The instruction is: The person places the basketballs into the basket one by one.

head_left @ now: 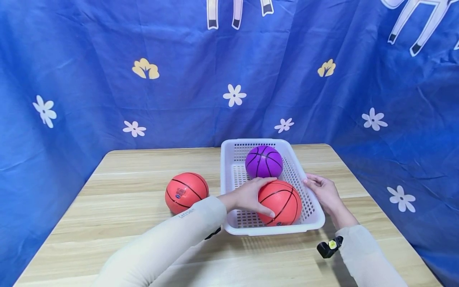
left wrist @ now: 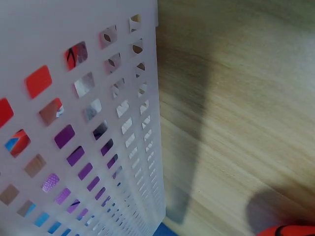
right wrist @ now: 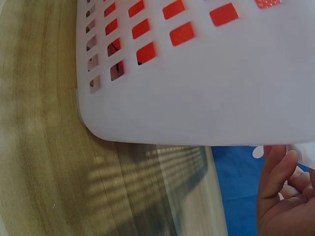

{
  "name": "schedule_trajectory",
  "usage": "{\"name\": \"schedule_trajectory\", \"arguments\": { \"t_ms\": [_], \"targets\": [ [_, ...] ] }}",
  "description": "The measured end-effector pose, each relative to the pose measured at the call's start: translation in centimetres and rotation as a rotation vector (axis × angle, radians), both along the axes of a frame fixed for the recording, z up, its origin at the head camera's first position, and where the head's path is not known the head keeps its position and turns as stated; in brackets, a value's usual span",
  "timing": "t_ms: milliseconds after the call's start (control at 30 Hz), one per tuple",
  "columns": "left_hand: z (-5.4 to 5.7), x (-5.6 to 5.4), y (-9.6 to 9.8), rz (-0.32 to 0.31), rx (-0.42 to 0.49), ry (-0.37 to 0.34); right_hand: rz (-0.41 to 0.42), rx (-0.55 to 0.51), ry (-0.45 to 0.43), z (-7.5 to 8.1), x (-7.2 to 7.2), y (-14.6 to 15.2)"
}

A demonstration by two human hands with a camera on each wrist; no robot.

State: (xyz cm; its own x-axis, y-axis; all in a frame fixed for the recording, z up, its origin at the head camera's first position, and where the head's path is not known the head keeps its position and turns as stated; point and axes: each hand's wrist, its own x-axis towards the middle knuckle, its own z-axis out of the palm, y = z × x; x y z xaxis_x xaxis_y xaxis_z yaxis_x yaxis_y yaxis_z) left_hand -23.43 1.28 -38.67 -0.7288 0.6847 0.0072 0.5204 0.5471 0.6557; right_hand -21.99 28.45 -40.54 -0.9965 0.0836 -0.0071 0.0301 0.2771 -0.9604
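My left hand (head_left: pixel 248 196) reaches into the white plastic basket (head_left: pixel 247 231) and holds a red toy basketball (head_left: pixel 283 203) near its front end, thumb and fingers spread round the ball's left side. Behind it in the basket sits a purple toy basketball (head_left: pixel 263 161). At the basket's right rim, my right hand (head_left: pixel 324 193) pinches the edge; the right wrist view has its curled fingers (right wrist: pixel 280 177) by the rim. Through the holes of the basket wall (left wrist: pixel 29 64) in the left wrist view, patches of red and purple show, but the left hand is hidden there.
A second red toy basketball (head_left: pixel 186 193) lies on the wooden table (head_left: pixel 118 191), left of the basket. Blue patterned curtains (head_left: pixel 179 99) hang behind the table and along both sides. A small black camera (head_left: pixel 329 247) sits at the right wrist.
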Motion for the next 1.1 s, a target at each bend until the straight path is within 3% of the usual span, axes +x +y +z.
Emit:
{"name": "schedule_trajectory", "arguments": {
  "t_ms": [300,533,733,1100],
  "targets": [
    [0.1,0.1,0.0,-0.001,-0.004,0.010,-0.003,0.009,-0.002,0.0,0.0,-0.1],
    [1.1,-0.2,-0.8,-0.007,0.015,0.039,-0.008,0.010,-0.004,-0.1,0.0,-0.1],
    [2.3,-0.7,-2.3,0.004,0.078,0.098,-0.009,-0.001,-0.001,-0.1,0.0,0.0],
    [4.1,-1.3,-6.4,0.087,0.228,0.135,-0.012,0.006,-0.010,-0.1,0.0,0.0]
  ]
}}
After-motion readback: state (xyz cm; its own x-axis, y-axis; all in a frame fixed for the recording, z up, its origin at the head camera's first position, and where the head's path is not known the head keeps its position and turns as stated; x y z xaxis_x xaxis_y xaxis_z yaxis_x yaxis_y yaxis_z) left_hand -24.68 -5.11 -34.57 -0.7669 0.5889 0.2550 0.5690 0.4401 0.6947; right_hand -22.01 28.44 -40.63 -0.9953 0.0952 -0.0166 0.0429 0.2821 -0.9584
